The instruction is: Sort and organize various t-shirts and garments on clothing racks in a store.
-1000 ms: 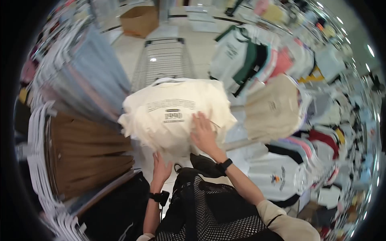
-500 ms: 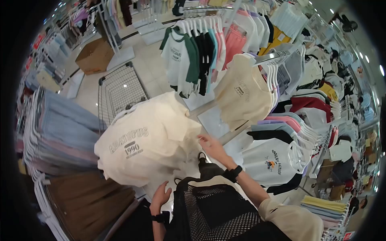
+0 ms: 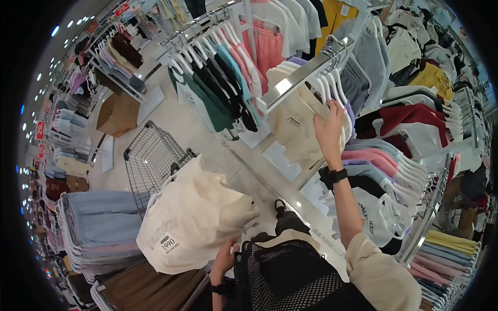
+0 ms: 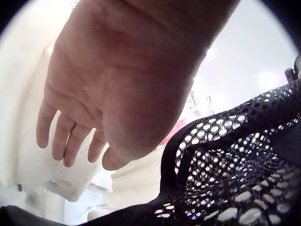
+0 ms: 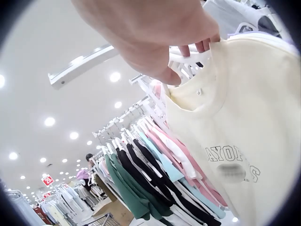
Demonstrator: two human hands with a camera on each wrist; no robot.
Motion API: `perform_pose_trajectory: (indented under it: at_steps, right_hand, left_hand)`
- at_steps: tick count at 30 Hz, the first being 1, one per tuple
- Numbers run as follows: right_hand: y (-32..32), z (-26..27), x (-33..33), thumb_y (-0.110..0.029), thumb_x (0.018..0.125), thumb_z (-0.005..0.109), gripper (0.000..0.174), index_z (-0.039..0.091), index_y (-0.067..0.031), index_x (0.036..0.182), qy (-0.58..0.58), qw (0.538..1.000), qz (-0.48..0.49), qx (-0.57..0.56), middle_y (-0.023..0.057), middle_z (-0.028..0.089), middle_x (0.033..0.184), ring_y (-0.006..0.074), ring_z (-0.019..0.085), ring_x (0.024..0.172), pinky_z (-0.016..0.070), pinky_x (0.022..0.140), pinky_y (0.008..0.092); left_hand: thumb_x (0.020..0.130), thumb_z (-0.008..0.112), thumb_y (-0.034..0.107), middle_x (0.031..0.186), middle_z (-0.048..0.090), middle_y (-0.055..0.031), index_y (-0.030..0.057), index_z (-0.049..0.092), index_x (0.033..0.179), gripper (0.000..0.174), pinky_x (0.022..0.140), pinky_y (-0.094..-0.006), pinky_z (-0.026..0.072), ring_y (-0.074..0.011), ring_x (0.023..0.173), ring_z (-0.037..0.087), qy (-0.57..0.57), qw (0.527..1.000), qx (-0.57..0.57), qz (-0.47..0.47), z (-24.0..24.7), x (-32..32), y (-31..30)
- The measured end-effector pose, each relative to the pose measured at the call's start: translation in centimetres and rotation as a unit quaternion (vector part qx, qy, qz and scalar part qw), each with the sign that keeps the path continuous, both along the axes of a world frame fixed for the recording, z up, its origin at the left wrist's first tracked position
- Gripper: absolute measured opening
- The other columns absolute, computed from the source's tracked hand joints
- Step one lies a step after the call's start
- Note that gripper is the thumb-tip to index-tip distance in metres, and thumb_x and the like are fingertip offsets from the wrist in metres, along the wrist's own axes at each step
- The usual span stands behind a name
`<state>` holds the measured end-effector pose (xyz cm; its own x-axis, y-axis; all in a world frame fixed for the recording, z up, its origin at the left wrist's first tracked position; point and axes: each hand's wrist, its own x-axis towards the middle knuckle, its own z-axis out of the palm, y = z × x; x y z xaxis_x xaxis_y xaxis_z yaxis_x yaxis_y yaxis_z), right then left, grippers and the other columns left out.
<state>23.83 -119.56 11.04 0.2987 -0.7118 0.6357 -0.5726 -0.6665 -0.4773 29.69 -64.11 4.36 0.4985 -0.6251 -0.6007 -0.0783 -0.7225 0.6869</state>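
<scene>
In the head view my right hand is up at the collar of a cream sweatshirt hanging from a rack. The right wrist view has its thumb and fingers curled over the neckline and white hanger, with "1990"-style lettering below. My left hand is low beside a bunch of cream tops marked "1990", which overlaps the near end of a shopping cart. Seen from the left wrist, its fingers are relaxed, with nothing in the palm.
A metal rack bar runs above the sweatshirt. Green, black and pink tops hang beyond it. Light blue trousers and a brown garment hang at left. A cardboard box stands past the cart. More racked shirts are at right.
My right hand has left the bunched cream tops, swung right and up, and taken hold of the racked sweatshirt at its collar. The left hand stays low. The head view has turned right.
</scene>
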Motion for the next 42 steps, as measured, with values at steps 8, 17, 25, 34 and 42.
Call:
perform_pose_trajectory:
  at_steps: [8,17,25,34,42]
  right_hand:
    - [-1.2,1.7,1.2,-0.006,0.087,0.077,0.050,0.058,0.0004,0.134,0.017,1.000,0.011,0.018,0.0205,0.061,0.135,0.0429,0.056,0.127,0.0427,0.108,0.0543]
    - [-0.3,-0.8,2.1,-0.019,0.097,0.074,0.028,0.064,-0.0002,0.116,-0.078,0.957,0.030,0.279,0.0203,0.071,0.084,0.0444,0.070,0.085,0.0533,0.078,0.0553]
    - [-0.9,0.5,2.1,-0.042,0.102,0.070,0.048,0.069,0.0021,0.083,-0.103,0.954,-0.002,0.283,0.0228,0.066,0.072,0.0433,0.065,0.067,0.0466,0.064,0.0493]
    - [2.0,3.3,-3.4,-0.040,0.101,0.073,0.047,0.065,0.0026,0.082,-0.109,0.958,0.044,0.262,0.0202,0.054,0.063,0.0360,0.049,0.057,0.0408,0.059,0.0467]
    - [10.5,4.8,-10.8,-0.025,0.092,0.084,0.032,0.069,-0.0011,0.077,-0.039,0.985,0.073,0.154,0.0128,0.053,0.057,0.0298,0.052,0.049,0.0416,0.051,0.0396]
  left_hand:
    - [0.109,0.063,0.027,0.133,0.073,-0.0214,0.0110,0.058,0.150,0.044,0.106,-0.0456,0.0536,-0.0363,0.126,0.069,-0.015,0.999,-0.038,0.009,0.1,-0.7,-1.8]
    - [0.111,0.061,0.026,0.130,0.075,-0.0213,0.0086,0.058,0.148,0.041,0.105,-0.0452,0.0535,-0.0336,0.123,0.071,-0.002,0.999,-0.025,0.043,1.7,-2.2,-3.8]
    - [0.111,0.056,0.017,0.129,0.075,-0.0215,0.0095,0.059,0.146,0.036,0.102,-0.0442,0.0554,-0.0372,0.122,0.072,-0.067,0.998,0.000,0.011,3.2,-1.4,-4.9]
    - [0.111,0.055,0.015,0.126,0.076,-0.0207,0.0073,0.063,0.141,0.032,0.102,-0.0423,0.0556,-0.0362,0.119,0.073,-0.059,0.997,-0.041,-0.002,2.6,-2.4,-5.6]
    - [0.111,0.056,0.015,0.127,0.076,-0.0183,0.0083,0.064,0.141,0.032,0.100,-0.0414,0.0557,-0.0337,0.117,0.073,-0.067,0.996,-0.049,-0.028,1.9,-2.5,-4.9]
